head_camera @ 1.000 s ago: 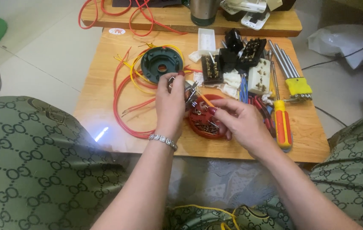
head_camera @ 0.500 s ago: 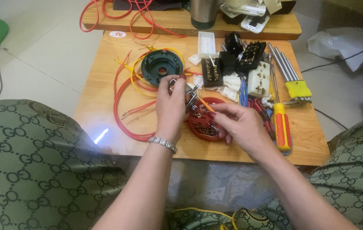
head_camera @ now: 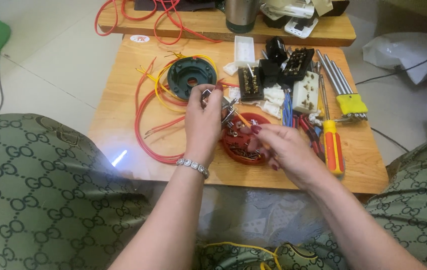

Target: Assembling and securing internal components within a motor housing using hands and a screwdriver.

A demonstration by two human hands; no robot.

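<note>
Left hand (head_camera: 202,120): centre of frame, fingers curled shut around a small metal switch part (head_camera: 226,106), held just above the table.
Right hand (head_camera: 282,150): centre-right, fingers pinched closed on a thin orange-handled screwdriver (head_camera: 243,120); tip meets the metal part.
Work piece: small metal part sits between thumb & fingers of left hand, directly over the red dish (head_camera: 241,145).
Technique (judgement): keep the part steady w/ left hand, driver in line w/ the screw, light pressure; staying over the dish means a dropped screw lands w/ the others.
Red dish: centre, holds loose screws & small metal bits; partly hidden by both hands.
Green round housing (head_camera: 191,77): upper centre, ringed by yellow wires.
Red wire loop (head_camera: 146,125): left-centre, lying on the wooden table (head_camera: 118,100).
Black terminal blocks (head_camera: 273,67): upper centre-right, beside white socket bodies.
Big orange-handled screwdriver (head_camera: 332,145): right of centre, near right hand.
Yellow-holder bit set (head_camera: 346,95): upper right.
Obstructions: wire ends & blue/red cutters lie near the dish; could snag the right wrist. Screw head itself hidden, cannot tell how far in.
</note>
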